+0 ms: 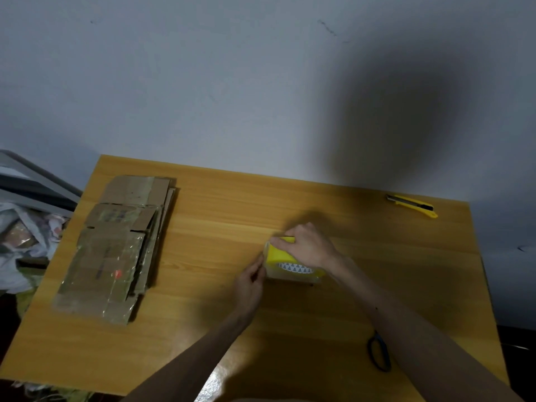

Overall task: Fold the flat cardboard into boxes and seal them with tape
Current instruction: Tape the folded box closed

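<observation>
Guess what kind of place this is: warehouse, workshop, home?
Likely a home or small-room packing spot, not a warehouse: a small wooden table against a bare wall, a stack of flat used cardboard, plus a tape dispenser and box cutter.

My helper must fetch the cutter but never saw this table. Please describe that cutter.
Find the wooden table. Near its far right corner lies the utility knife, alone. It is slim, yellow and black, unlike the dark-handled scissors nearer the person.

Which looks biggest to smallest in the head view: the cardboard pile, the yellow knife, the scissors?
Largest: cardboard pile.
Then yellow knife and scissors, alike; an arm hides part of the scissors, so unranked.
</observation>
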